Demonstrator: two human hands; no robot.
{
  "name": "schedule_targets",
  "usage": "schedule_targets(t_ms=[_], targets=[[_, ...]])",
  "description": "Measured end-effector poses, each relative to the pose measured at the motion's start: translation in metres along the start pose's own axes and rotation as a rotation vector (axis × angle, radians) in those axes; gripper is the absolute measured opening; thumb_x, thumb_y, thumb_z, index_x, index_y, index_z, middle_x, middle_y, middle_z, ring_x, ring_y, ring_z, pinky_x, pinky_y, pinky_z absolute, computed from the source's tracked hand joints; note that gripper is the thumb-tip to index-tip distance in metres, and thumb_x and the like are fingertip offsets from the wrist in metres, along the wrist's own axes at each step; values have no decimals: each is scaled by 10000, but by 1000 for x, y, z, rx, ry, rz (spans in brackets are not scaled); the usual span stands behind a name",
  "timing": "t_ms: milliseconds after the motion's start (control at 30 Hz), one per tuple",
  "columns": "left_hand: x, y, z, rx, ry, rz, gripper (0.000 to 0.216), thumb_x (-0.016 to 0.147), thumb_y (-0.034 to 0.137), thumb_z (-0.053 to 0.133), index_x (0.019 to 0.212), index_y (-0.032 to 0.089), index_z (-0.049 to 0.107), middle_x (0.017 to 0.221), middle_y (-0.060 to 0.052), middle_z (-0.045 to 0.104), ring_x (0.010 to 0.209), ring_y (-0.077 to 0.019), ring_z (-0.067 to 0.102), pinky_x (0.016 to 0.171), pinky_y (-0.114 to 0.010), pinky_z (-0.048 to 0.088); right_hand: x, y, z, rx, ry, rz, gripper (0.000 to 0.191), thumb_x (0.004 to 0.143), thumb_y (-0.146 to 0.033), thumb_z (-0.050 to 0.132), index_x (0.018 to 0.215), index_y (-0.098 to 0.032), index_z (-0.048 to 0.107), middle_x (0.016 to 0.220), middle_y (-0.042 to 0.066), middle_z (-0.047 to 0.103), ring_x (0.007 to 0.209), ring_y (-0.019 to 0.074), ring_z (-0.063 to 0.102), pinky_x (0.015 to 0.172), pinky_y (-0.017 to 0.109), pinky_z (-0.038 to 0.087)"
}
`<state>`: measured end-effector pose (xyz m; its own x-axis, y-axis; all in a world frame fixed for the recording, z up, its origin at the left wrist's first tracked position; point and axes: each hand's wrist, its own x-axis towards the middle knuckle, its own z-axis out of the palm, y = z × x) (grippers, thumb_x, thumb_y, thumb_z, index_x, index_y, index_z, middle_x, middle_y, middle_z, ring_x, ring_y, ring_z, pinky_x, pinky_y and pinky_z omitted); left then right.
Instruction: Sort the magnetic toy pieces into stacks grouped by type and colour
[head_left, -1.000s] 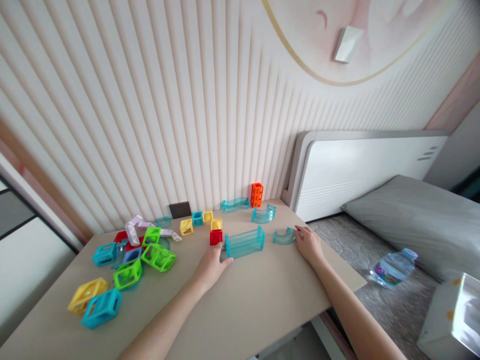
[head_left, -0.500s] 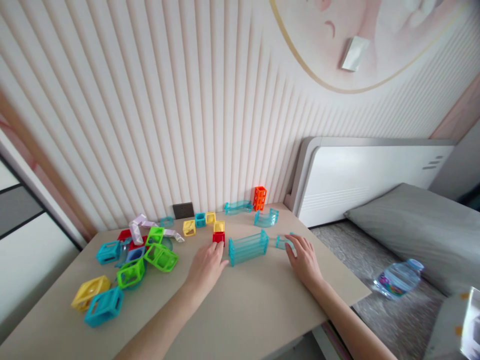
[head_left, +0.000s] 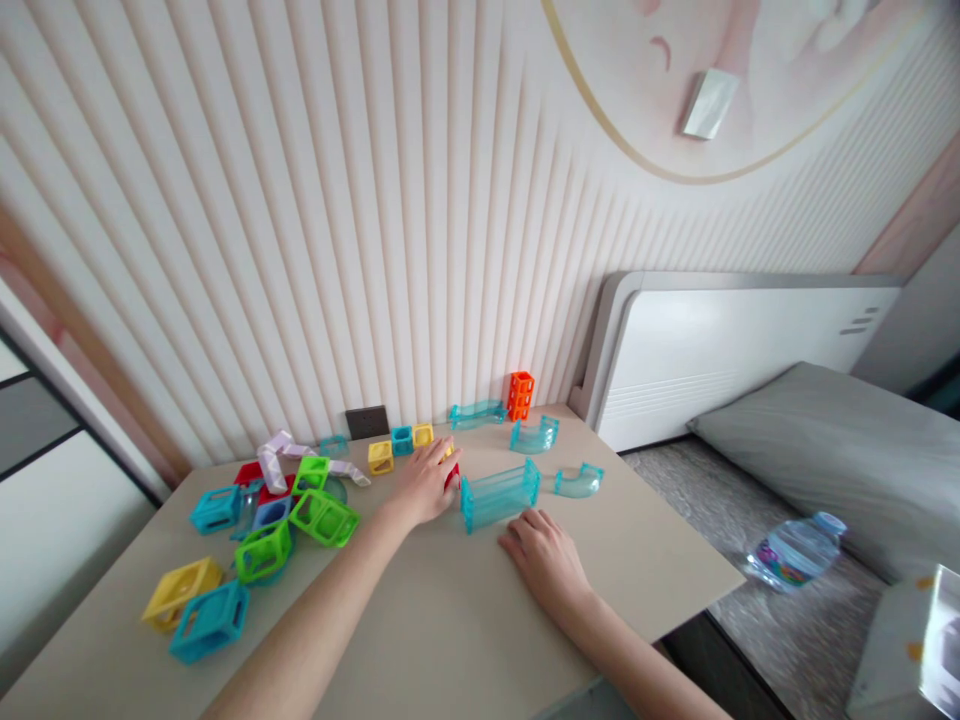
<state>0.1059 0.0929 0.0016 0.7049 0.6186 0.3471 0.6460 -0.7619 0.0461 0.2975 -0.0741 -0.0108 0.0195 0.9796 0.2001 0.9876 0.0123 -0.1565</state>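
Observation:
My left hand (head_left: 426, 485) reaches across the beige table (head_left: 465, 620) and its fingers close over the red cube (head_left: 453, 477) with a yellow cube stacked on it, mostly hidden by the hand. My right hand (head_left: 544, 560) lies flat on the table, fingers apart, holding nothing, just in front of the straight teal track piece (head_left: 499, 494). A curved teal track piece (head_left: 578, 480) lies to the right of it, apart from both hands.
Green, blue and yellow frame blocks (head_left: 262, 530) are scattered at the table's left. Small cubes (head_left: 400, 442), an orange tower (head_left: 520, 395) and more teal curves (head_left: 534, 435) stand by the ribbed wall. A bed with a water bottle (head_left: 795, 551) lies to the right.
My left hand moved forward from beside the straight track onto the red and yellow cubes. My right hand let go of the curved teal piece and drew back left onto the table.

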Motion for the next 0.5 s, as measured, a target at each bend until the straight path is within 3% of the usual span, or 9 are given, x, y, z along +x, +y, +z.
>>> schedule_targets(t_ms=[233, 500], targets=[[-11, -5, -7, 14, 33, -5, 284, 934, 332, 507, 1082, 172, 688, 1392, -161, 542, 1298, -320, 490, 1087, -459, 407, 14, -3, 8, -74, -14, 94, 276, 985, -389, 527, 849, -226, 703, 937, 42, 699, 905, 209, 690, 732, 267, 473], [-31, -27, -12, 23, 76, -5, 260, 933, 307, 500, 1071, 179, 678, 1368, -150, 555, 1285, -312, 500, 1096, -475, 403, 30, -7, 10, -103, -33, 124, 296, 991, -402, 514, 868, -216, 709, 976, 50, 712, 880, 210, 715, 679, 260, 464]])
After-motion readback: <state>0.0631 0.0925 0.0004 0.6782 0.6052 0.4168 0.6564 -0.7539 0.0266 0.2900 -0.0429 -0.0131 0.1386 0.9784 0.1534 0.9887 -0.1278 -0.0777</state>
